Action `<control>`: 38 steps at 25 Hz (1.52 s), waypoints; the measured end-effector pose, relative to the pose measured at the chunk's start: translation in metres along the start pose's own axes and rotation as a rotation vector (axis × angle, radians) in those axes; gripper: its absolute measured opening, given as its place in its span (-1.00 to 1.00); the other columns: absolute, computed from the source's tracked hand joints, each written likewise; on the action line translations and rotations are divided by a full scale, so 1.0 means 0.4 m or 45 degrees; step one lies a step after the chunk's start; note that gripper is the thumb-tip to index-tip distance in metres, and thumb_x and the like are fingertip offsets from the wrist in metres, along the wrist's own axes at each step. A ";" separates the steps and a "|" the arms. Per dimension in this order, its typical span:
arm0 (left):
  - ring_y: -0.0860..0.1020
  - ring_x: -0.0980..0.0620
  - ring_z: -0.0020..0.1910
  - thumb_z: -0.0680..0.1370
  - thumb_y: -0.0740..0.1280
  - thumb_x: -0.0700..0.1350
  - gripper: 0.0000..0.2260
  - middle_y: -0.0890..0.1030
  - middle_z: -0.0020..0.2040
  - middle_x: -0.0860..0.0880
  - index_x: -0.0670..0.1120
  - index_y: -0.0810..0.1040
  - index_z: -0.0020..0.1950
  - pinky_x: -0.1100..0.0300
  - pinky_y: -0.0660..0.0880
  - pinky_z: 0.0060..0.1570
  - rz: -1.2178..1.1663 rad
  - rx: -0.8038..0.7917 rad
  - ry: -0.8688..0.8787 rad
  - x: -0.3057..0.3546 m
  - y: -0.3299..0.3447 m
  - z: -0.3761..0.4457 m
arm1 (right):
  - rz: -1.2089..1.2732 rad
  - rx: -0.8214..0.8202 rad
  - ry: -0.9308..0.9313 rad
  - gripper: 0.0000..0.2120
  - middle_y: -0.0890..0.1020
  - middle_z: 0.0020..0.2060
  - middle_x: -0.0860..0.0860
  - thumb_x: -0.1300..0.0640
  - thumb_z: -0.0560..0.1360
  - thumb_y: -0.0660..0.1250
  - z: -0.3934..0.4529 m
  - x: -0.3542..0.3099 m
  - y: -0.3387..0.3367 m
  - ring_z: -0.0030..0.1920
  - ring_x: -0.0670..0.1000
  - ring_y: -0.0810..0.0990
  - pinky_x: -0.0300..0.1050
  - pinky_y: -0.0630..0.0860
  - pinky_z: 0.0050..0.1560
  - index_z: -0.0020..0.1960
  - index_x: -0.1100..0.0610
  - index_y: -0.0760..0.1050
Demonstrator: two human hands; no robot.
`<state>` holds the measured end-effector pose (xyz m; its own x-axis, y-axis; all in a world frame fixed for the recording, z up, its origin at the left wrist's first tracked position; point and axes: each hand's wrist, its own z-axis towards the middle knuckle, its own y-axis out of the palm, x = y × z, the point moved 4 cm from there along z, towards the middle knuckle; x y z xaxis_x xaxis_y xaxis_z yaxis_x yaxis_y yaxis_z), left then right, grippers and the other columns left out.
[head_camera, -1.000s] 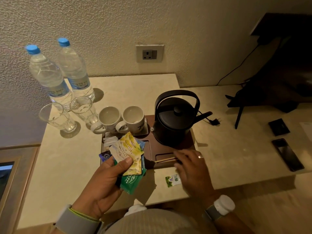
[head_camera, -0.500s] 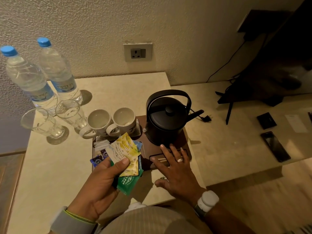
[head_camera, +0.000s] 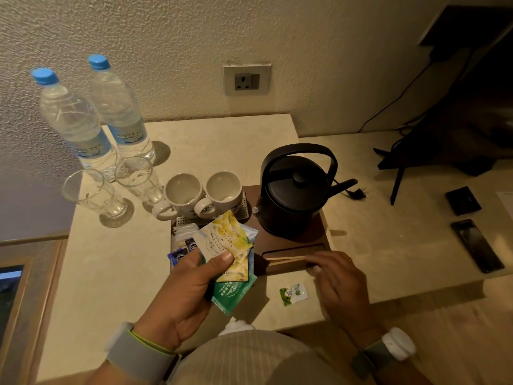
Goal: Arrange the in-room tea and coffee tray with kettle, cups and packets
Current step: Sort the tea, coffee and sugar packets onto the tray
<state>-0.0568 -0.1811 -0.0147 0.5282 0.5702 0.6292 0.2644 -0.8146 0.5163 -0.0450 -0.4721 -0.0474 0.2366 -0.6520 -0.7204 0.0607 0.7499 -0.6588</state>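
Left hand (head_camera: pixel 181 294) grips fanned packets (head_camera: pixel 230 245), palm up, while right hand (head_camera: pixel 337 279), knuckles up, pinches stir sticks (head_camera: pixel 286 259) at the tray's (head_camera: pixel 319 226) five o'clock slot.

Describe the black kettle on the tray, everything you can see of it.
The kettle is matte black, likely metal or coated, with a squat rounded body, a high arched handle over the top, a flat lid with a round knob, and a spout pointing right. It stands upright on the right rear part of the dark brown tray, beside the two white cups. Behind it a black cord with an unplugged plug lies on the counter. Neither hand touches it.
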 end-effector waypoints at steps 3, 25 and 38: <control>0.73 -0.18 0.15 0.47 0.46 -0.24 -0.57 0.72 0.22 -0.22 -0.17 0.60 0.35 0.09 0.69 0.00 0.133 -0.055 0.042 0.002 0.022 0.001 | 0.485 -0.185 0.264 -0.71 0.73 0.08 -0.09 -0.08 0.63 0.28 0.038 -0.117 -0.011 0.04 0.01 0.73 0.03 0.71 -0.08 0.32 -0.13 0.60; 0.74 -0.06 0.12 0.32 0.71 -0.14 -0.44 0.75 0.14 -0.04 0.13 0.62 0.25 0.10 0.70 -0.02 0.529 -0.120 0.209 -0.002 0.014 -0.021 | 0.570 -0.326 0.563 -0.70 0.69 -0.03 -0.05 0.14 0.47 0.59 0.151 -0.259 0.085 -0.07 -0.02 0.73 -0.06 0.70 -0.22 0.00 -0.18 0.56; 0.74 -0.16 0.13 0.30 0.70 -0.12 -0.44 0.75 0.17 -0.13 0.01 0.63 0.25 0.02 0.71 -0.04 0.282 0.046 0.326 0.001 0.007 0.008 | 0.732 -0.446 0.417 -0.41 0.57 0.27 -0.21 0.39 0.54 0.45 0.163 -0.264 0.066 0.20 -0.16 0.66 -0.16 0.69 0.02 0.40 -0.15 0.57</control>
<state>-0.0531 -0.1836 -0.0149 0.3572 0.3835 0.8516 0.1970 -0.9222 0.3327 -0.0052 -0.3762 0.0255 -0.1663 -0.2093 -0.9636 -0.3107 0.9386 -0.1502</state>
